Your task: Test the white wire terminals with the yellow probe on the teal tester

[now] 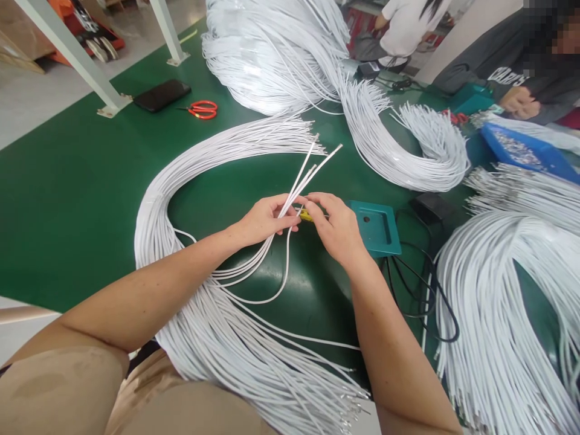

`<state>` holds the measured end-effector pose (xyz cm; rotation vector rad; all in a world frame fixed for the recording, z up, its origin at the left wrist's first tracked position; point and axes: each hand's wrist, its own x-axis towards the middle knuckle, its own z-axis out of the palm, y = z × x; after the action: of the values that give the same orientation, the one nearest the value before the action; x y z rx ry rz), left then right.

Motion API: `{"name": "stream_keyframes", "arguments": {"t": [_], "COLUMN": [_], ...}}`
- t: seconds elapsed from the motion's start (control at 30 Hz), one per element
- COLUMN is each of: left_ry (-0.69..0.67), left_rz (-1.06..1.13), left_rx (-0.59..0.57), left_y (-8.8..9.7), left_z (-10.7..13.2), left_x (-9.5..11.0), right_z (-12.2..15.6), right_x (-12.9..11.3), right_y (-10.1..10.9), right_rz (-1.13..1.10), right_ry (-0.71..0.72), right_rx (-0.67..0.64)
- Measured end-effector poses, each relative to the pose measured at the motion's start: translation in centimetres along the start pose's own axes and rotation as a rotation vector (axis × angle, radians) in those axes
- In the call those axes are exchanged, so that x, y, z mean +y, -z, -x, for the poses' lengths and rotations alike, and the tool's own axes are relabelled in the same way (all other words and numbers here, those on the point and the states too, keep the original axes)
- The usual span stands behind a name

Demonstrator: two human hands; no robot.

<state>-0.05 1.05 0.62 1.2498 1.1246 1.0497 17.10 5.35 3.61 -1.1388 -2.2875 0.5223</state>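
My left hand (275, 219) is closed around several white wires (312, 172), whose ends fan out above the fingers. One more wire end reaches toward my fingertips, its length drooping in a loop below. My right hand (334, 225) pinches a small yellow tool (307, 215) beside that wire end, almost touching the left hand. Most of the tool is hidden by my fingers, so its exact kind cannot be made out. The held wires run back to a large curved bundle of white wires (156, 205) that lies on the table and over my lap.
A teal device (375, 228) with black cords (408, 290) lies right of my hands. Another white wire bundle (489, 290) covers the right side. Red-handled scissors (203, 109) and a black phone (163, 95) lie at the back. A blue tray (555, 160) sits near a co-worker's hands (519, 103).
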Motion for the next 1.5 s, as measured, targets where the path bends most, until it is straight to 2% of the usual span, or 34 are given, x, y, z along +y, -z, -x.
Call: {"name": "stream_keyframes", "arguments": {"t": [0.17,0.37,0.47,0.73,0.97,1.03,1.17,1.3,1.37,1.43,1.5], "left_ry": [-0.018,0.039,0.071,0.101,0.082,0.093,0.120,0.136,0.140,0.136,0.127], "left_rz": [0.003,-0.018,-0.064,-0.154,-0.176,-0.178,-0.148,-0.121,-0.110,-0.082,-0.051], "left_rx": [-0.031,0.038,0.069,0.121,0.139,0.143,0.133,0.114,0.119,0.122,0.113], "left_y": [-0.1,0.0,0.0,0.3,0.1,0.0,0.1,0.5,0.8,1.0,1.2], "left_z": [0.0,-0.4,-0.5,-0.9,-1.0,-1.0,-1.0,-1.1,-1.0,-0.9,-0.7], "left_x": [-0.1,-0.7,-0.8,-1.8,-2.6,-2.6,-2.4,-2.2,-1.9,-1.6,-1.2], "right_z": [0.1,0.3,0.2,0.1,0.0,0.1,0.6,0.9,0.8,0.7,0.9], "right_x": [-0.2,0.9,1.7,2.8,2.5,2.4,3.3,4.4,3.8,2.1,-0.4], "right_y": [0.0,0.3,0.3,-0.2,0.0,0.4,0.9,0.8,1.0,1.3,1.5], "right_rz": [0.007,0.413,0.484,0.472,0.475,0.467,0.603,0.657,0.642,0.567,0.422], "right_ry": [0.013,0.066,0.080,0.146,0.133,0.108,-0.041,-0.077,-0.038,0.018,0.104], "right_rx": [-0.069,-0.096,-0.150,-0.118,-0.105,-0.078,0.081,0.099,0.119,0.085,-0.073]}}
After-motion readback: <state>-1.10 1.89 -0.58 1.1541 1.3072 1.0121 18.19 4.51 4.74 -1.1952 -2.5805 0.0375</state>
